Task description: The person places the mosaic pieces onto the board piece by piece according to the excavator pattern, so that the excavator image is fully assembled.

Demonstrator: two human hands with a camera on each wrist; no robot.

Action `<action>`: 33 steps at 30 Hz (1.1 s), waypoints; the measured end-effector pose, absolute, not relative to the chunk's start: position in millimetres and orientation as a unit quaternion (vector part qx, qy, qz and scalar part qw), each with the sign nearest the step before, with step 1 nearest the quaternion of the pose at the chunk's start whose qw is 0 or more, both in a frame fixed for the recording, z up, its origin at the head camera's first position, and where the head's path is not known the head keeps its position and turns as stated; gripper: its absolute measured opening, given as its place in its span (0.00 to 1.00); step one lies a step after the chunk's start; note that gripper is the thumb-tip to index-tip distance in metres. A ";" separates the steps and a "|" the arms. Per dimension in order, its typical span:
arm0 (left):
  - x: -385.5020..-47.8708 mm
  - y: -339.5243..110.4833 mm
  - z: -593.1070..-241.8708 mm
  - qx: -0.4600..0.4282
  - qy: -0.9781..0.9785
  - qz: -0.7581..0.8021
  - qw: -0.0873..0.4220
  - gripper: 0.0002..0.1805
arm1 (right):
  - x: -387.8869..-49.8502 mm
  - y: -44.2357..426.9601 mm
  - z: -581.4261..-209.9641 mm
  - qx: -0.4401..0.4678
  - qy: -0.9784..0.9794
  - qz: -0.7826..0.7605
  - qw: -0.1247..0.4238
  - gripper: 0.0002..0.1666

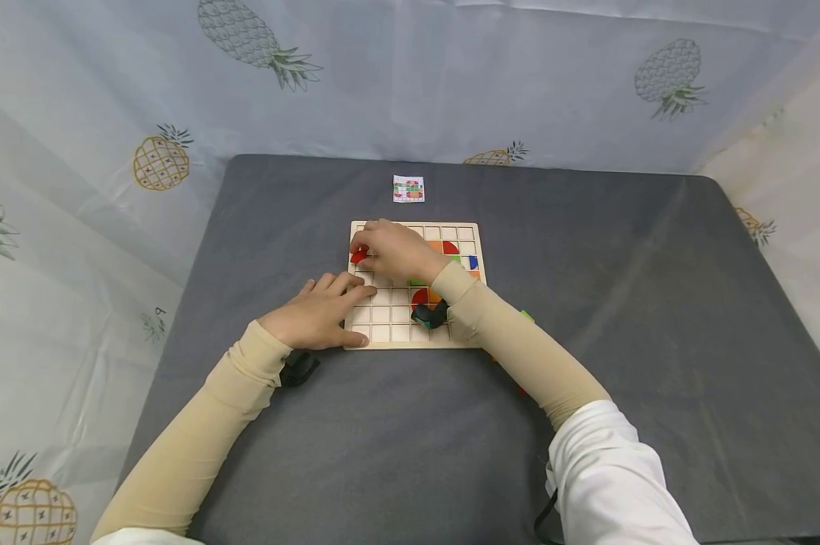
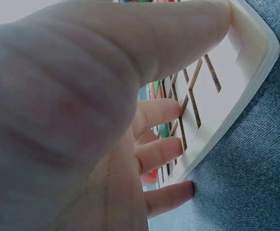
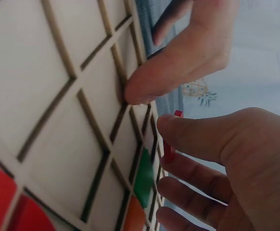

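My right hand (image 1: 399, 250) pinches a small red tile (image 3: 168, 150) between thumb and fingers, over the left side of a wooden grid board (image 1: 381, 333). Seen from the right wrist, the tile stands on edge in the grip. Its full outline is hidden. My left hand (image 1: 317, 314) rests at the board's lower left, thumb (image 2: 193, 33) on the rim and the other fingers spread along the left side. Coloured tiles sit in the grid's right half, among them a red quarter-circle (image 1: 450, 247) and a blue one (image 1: 473, 263). The right forearm covers part of them.
A small printed card (image 1: 408, 189) with a coloured pattern lies beyond the board on the dark grey tabletop (image 1: 587, 257). Loose tiles, one of them green (image 1: 527, 315), peek out beside the right forearm. A pineapple-print curtain (image 1: 410, 83) hangs behind the table.
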State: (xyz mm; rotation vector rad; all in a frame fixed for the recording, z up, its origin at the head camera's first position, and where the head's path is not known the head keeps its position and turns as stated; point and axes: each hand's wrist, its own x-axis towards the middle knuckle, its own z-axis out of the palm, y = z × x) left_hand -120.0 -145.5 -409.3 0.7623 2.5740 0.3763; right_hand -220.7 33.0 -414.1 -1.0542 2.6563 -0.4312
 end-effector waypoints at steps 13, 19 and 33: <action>-120.6 -145.2 -410.5 0.278 0.928 0.136 0.207 0.43 | -219.8 36.5 -418.1 -0.362 0.912 -0.132 0.139 0.14; -120.7 -145.5 -410.4 0.275 0.928 0.139 0.211 0.43 | -218.9 37.9 -414.6 -0.373 0.911 -0.106 0.142 0.20; -120.4 -144.1 -408.1 0.268 0.927 0.140 0.222 0.44 | -204.7 84.3 -386.4 -0.349 0.895 -0.242 0.136 0.21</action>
